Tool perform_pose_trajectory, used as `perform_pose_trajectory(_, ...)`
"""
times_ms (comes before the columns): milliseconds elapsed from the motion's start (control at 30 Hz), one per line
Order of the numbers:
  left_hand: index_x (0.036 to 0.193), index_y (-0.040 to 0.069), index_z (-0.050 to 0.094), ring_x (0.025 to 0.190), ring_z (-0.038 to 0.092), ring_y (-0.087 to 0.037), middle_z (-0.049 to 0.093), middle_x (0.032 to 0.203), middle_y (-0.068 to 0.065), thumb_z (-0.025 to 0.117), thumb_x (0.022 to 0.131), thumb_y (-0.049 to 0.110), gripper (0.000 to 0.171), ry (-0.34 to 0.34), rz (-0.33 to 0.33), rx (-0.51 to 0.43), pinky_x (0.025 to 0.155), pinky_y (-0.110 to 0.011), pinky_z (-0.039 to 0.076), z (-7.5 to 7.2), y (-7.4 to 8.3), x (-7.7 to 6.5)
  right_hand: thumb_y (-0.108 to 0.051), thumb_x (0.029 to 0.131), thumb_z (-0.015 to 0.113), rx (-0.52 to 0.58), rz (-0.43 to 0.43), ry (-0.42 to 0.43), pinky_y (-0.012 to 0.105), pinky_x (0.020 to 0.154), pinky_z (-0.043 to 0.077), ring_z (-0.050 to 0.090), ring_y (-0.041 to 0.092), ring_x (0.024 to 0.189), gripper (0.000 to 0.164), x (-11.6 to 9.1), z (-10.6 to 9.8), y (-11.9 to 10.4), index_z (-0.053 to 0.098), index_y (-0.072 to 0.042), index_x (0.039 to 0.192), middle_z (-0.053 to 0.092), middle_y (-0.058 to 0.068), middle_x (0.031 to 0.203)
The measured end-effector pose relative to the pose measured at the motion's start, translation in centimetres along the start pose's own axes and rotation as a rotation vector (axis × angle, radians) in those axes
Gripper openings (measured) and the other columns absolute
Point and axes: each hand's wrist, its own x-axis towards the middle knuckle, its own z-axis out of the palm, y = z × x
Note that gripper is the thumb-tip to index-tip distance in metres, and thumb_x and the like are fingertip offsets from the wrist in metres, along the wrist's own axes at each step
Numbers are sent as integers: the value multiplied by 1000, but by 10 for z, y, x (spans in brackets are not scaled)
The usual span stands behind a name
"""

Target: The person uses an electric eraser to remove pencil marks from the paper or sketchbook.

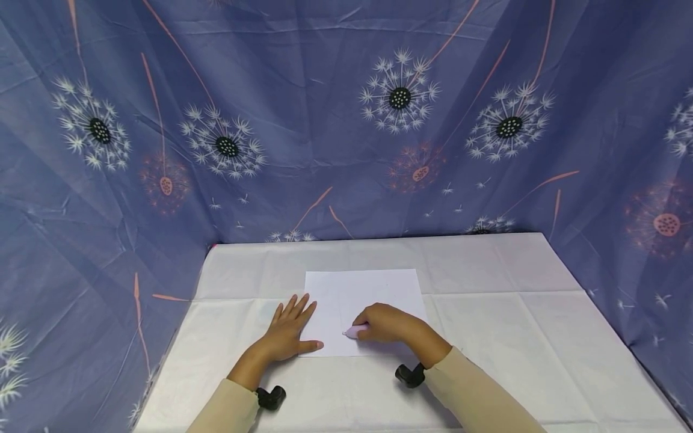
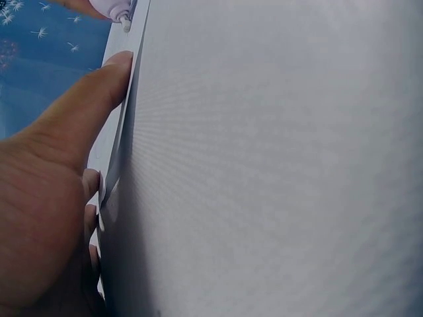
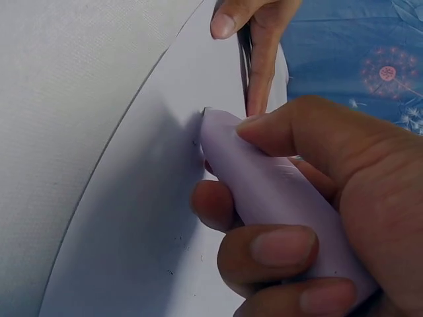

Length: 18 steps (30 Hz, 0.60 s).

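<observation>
A sheet of white paper (image 1: 373, 285) lies on the white-covered table. My left hand (image 1: 289, 337) rests with straight, spread fingers over its left edge, the thumb (image 2: 109, 82) along the near edge. In my right hand (image 1: 384, 322) is a lilac electric eraser (image 3: 277, 198), gripped with curled fingers and the thumb on top. Its small pale tip (image 2: 125, 25) points left and down, at or just above the paper; contact cannot be told. Small dark crumbs (image 3: 178, 247) dot the sheet in the right wrist view. A faint line runs on the paper left of centre.
White cloth (image 1: 487, 325) with fold creases covers the table. Blue fabric (image 1: 303, 120) printed with dandelions hangs behind and at both sides. Black wrist-worn devices (image 1: 272, 398) sit at both sleeve cuffs, close above the tabletop.
</observation>
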Motion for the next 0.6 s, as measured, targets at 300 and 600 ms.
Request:
perform_pose_trajectory(300, 161, 14, 28, 159, 2, -39, 12, 172, -11, 71, 89, 56, 94, 1, 3, 0, 125, -64, -1, 0, 1, 0, -24, 95, 70, -38, 1, 52, 34, 92, 53, 64, 9, 93, 20, 3, 1, 0, 79, -19, 111, 76, -8, 103)
perform_pose_trajectory(600, 161, 14, 28, 159, 1, -39, 12, 172, -11, 71, 89, 57, 94, -1, 2, -10, 125, -64, -2, 0, 0, 0, -20, 94, 70, -20, 40, 78, 41, 100, 53, 69, 19, 109, 23, 9, 1, 0, 78, -16, 116, 76, 0, 116)
